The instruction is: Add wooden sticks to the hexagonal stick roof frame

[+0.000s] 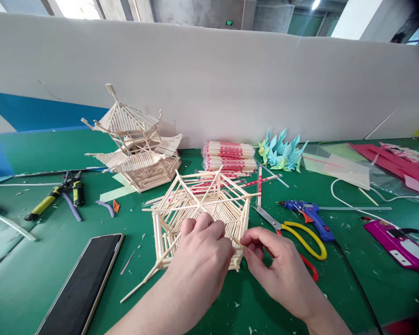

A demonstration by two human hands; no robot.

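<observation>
A hexagonal frame of thin wooden sticks (pixel 157 237) stands in front of me on the green table, with sticks crossing over its top. My left hand (pixel 202 251) is curled over the frame's near side, its fingers closed on a wooden stick; the fingertips are mostly hidden. At the near right corner, my right hand (pixel 275 260) pinches the end of a wooden stick (pixel 234 239) between thumb and forefinger. One long stick juts out from the frame's near left corner.
A stick pagoda (pixel 132 139), bundled sticks (pixel 229 156) and a turquoise paper ornament (pixel 282 151) line the back. Scissors (pixel 303 239), a blue glue gun (pixel 309 216) and a purple device (pixel 396 242) lie right; a phone (pixel 84 284) and wire cutters (pixel 57 197) left.
</observation>
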